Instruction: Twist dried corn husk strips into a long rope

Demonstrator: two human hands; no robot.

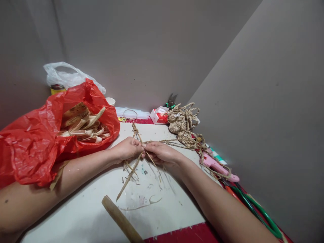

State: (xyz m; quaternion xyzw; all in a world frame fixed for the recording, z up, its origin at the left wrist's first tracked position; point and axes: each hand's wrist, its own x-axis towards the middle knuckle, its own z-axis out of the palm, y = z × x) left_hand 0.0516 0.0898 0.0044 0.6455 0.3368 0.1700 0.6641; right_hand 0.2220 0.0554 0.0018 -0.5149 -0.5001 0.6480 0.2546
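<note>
Over the middle of the white board (83,216), my left hand (129,148) and my right hand (160,152) meet with their fingertips nearly touching. Both are closed in a pinch on a twisted straw-coloured cord (137,132). Its knotted end points away from me, beyond my fingers. Two loose strands of dry plant fibre hang toward me: a wider strip (129,180) under my left hand and a thinner one (152,160) under my right. The exact grip point is hidden by my fingers.
A red plastic bag (32,145) of dried husk strips (86,123) sits left. Coiled cord bundles (181,125), pliers (172,100) and a red-white box (159,115) stand behind. A pink glue gun (219,166) lies right. A brown stick (121,219) is in front; a grey wall (162,50) closes the back.
</note>
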